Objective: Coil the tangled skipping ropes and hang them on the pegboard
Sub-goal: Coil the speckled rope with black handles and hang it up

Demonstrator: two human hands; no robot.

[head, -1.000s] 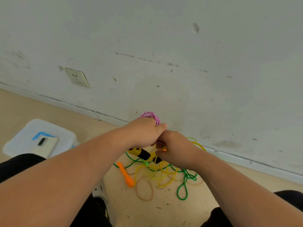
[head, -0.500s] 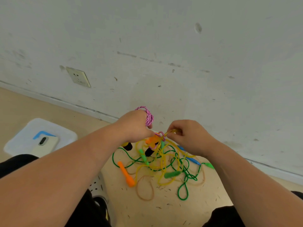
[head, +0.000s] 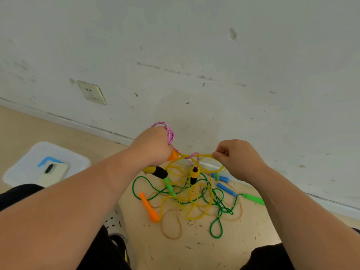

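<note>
We are looking first at the one container here: a white plastic box (head: 23, 164) is sitting on the floor (head: 194, 250) at far left. Its top is hiding the inside, so we cannot tell what it is holding. A pale phone (head: 53, 173) is lying camera-side up on that top, covering part of a blue mark (head: 45, 160). Any writing on the phone, the box or the wall socket (head: 91, 92) is showing too small for us to read.

Our left grip (head: 153, 147) is curling round an orange handle (head: 173, 155), whose end is poking out toward the right. It is also carrying loops of pink braided rope (head: 169, 133) wound round it. Our right grip (head: 237, 158) is pinching a yellow rope (head: 203, 155) between thumb and forefinger. That rope is running from the orange handle and stretching between both grips, raised above the floor near the foot of the wall (head: 194, 55). A pink strand is crossing the stretched yellow one and dropping to a hanging yellow-and-black handle (head: 193, 175). A second yellow-and-black handle (head: 155, 171) is sticking out beneath our left wrist.

The rest of the tangle is lying on the floor under our grips. Yellow loops are mixing there with a green rope (head: 216, 229) and a thin tan rope (head: 171, 225). A loose orange handle (head: 149, 208) is lying at its left edge. A green handle (head: 253, 198) and two blue handles (head: 227, 189) are lying at its right.
</note>
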